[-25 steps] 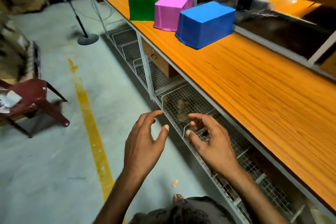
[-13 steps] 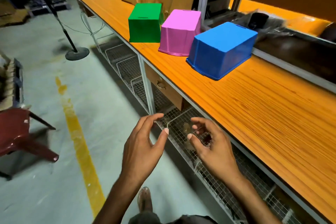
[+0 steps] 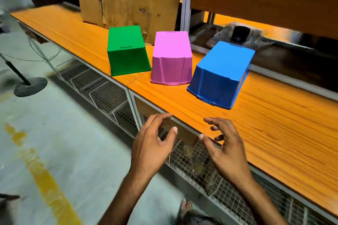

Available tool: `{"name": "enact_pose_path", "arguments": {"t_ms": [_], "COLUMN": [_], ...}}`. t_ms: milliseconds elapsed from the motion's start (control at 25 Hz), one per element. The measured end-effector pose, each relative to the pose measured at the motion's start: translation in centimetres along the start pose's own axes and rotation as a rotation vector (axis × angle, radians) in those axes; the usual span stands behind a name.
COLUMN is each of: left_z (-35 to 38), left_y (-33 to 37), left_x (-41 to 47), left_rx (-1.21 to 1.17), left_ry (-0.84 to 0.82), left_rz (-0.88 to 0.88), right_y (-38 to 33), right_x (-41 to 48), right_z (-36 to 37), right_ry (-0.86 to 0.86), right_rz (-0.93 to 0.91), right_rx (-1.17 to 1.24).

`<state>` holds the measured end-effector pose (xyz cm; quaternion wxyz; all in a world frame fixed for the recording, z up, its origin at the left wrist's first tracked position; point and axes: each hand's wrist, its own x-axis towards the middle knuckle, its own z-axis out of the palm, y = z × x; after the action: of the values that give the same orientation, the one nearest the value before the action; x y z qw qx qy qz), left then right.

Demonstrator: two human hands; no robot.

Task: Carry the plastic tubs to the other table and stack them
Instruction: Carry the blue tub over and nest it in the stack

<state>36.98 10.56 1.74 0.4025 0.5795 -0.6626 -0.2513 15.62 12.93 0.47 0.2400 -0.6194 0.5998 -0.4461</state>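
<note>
- Three upturned plastic tubs stand in a row on the orange table [image 3: 274, 124], open side down: the green tub [image 3: 128, 51] at the left, the pink tub [image 3: 172, 60] in the middle, the blue tub [image 3: 219, 73] at the right; small gaps separate them, and none is stacked yet
- The blue tub lies closest, ahead of the hands and a little right; its long axis runs away from the person, angled slightly rightward, with a short end towards the table's near edge
- The right hand [image 3: 226, 150] is the nearer one, already over the table's edge; the left hand [image 3: 151, 146] hovers just off it, over the wire baskets [image 3: 102, 89]
- Both hands' fingers [image 3: 215, 121] are loosely curved and spread, holding nothing, palms turned inward as if ready to take a tub by its sides
- Against a second ago, the tubs loom far closer and more square-on; the hands have risen to the table's edge and parted wider
</note>
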Motion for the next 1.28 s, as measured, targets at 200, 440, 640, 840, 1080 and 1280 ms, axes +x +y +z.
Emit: {"name": "enact_pose_path", "arguments": {"t_ms": [200,440,640,840,1080,1280], "left_z": [3.7,8.9,13.3,16.8,16.7,14.0], "left_y": [-1.7,-2.6,-4.5,-7.4,-7.4,-3.1], "left_x": [9.6,19.8,25.7,29.4,30.9,32.9], "left_rx": [-0.179,-0.270,-0.284,-0.236,-0.375,-0.572], "left_ry": [-0.147,-0.283,-0.405,-0.560,-0.567,-0.541], "left_rz": [-0.001,0.033,-0.026,0.017,0.142,0.214], "right_y": [2.8,7.3,11.4,12.3,10.2,5.5], "right_x": [6.6,14.0,16.5,18.8,19.4,19.0], "right_z": [0.1,0.4,2.1,3.6,3.3,-0.1], "right_ry": [0.213,0.526,0.574,0.571,0.641,0.664], "right_rz": [0.047,0.229,0.427,0.550,0.497,0.357], "right_rx": [-0.034,-0.048,-0.091,-0.114,-0.136,-0.013]}}
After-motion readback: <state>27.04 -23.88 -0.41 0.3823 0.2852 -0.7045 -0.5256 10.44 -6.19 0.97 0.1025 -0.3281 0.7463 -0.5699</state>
